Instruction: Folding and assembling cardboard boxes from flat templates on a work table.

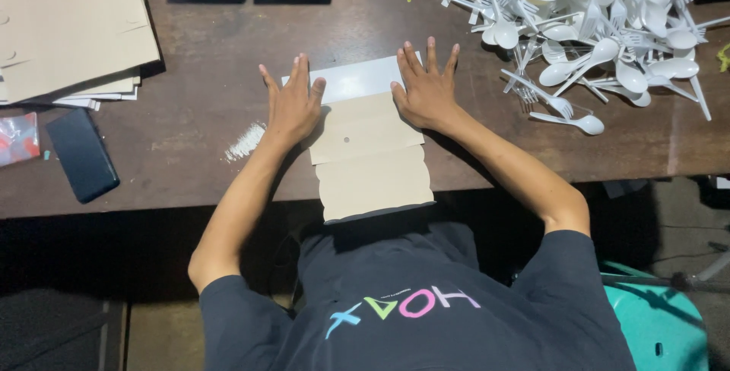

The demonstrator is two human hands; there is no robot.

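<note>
On cardboard sheet (369,147), fingers (300,74) spread, seemingly flat

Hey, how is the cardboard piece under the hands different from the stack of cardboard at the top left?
The cardboard piece is a single sheet, folded, with its near end hanging over the table edge; the cardboard stack is many flat sheets piled up, wholly on the table. The left hand and right hand press flat on the piece; nothing touches the stack. The piece shows a white face at its far end; the stack's top is all tan. Both are tan die-cut card.
</note>
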